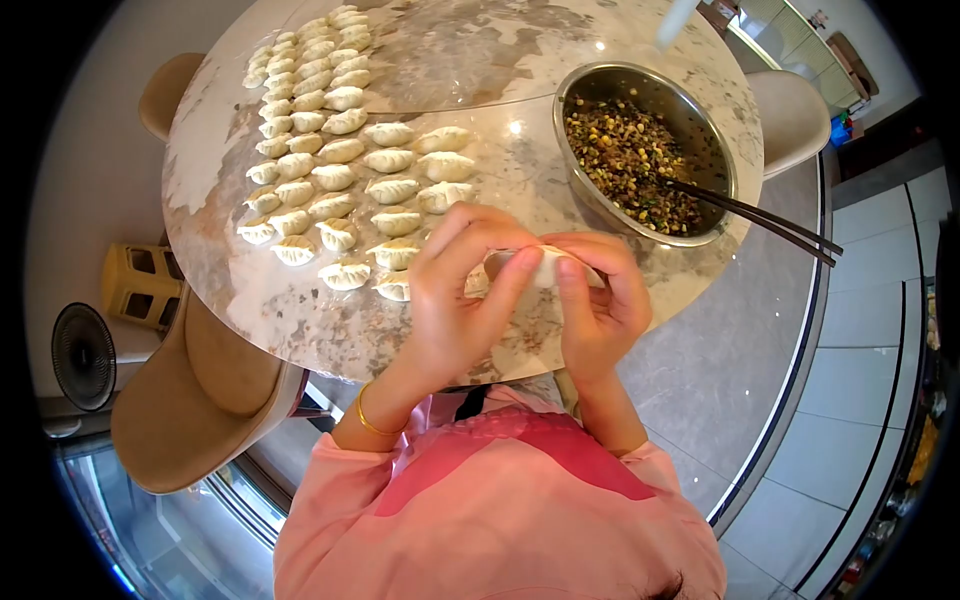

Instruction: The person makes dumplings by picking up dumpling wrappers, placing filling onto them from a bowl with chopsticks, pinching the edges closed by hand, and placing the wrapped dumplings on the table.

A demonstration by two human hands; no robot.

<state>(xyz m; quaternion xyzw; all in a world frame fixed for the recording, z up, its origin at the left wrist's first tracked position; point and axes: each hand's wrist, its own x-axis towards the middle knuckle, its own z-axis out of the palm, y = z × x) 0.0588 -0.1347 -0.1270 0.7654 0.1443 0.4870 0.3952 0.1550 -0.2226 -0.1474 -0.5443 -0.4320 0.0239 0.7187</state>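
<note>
Between both hands, above the near part of the round table, is a pale dumpling with its edge pinched by the fingers. My left hand grips its left end with thumb and forefinger, a gold bangle on that wrist. My right hand pinches the right side, thumb against the dough. The fingers hide part of the dumpling, so I cannot tell how much of its seam is closed. Rows of pleated dumplings lie on the table to the left of and beyond my left hand.
A metal bowl of chopped filling stands at the right, chopsticks sticking out over its rim. The marbled table has a curved edge close to my body. Chairs stand at the left and the far right.
</note>
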